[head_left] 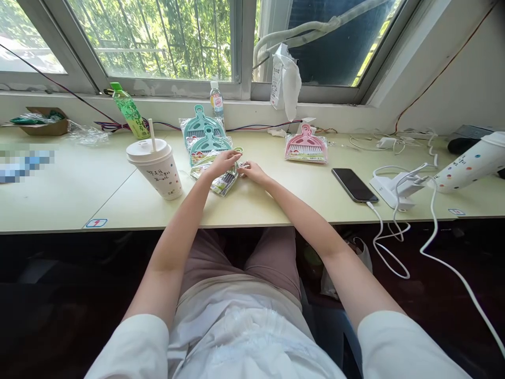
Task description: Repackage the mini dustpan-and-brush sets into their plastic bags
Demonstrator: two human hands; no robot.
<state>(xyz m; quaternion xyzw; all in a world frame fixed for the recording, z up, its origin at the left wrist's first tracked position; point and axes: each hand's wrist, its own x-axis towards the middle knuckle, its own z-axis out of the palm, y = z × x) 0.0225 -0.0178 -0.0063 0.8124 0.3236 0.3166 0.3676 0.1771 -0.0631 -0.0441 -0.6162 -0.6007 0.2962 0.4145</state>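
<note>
A clear plastic-wrapped pale green dustpan-and-brush set point(224, 185) lies on the pale yellow tabletop point(252, 208), directly under and between the person's hands. The left hand point(223, 163) is half curled, palm down over the upper edge of the set, its fingertips by the pale rim (whether it truly grips, I cannot tell). The right hand point(253, 172) is nearly closed, its fingertips drawn together on the clear wrapping at the set's right end.

Taking the hands as the centre of the dial, two wrapped teal dustpan-and-brush sets, one behind point(197, 125) and one in front point(209, 142), overlap toward eleven o'clock. A wrapped pink dustpan-and-brush set point(305, 145) lies between two and three, well apart from the hands. At nine o'clock stands a white paper cup point(155, 168) with a lid and straw; beyond it, at ten, is a green-capped plastic bottle point(131, 113). Just past three rests a black-screened phone point(354, 184), a white cable point(376, 223) plugged into it, with a white power strip point(389, 190) beside it.
</note>
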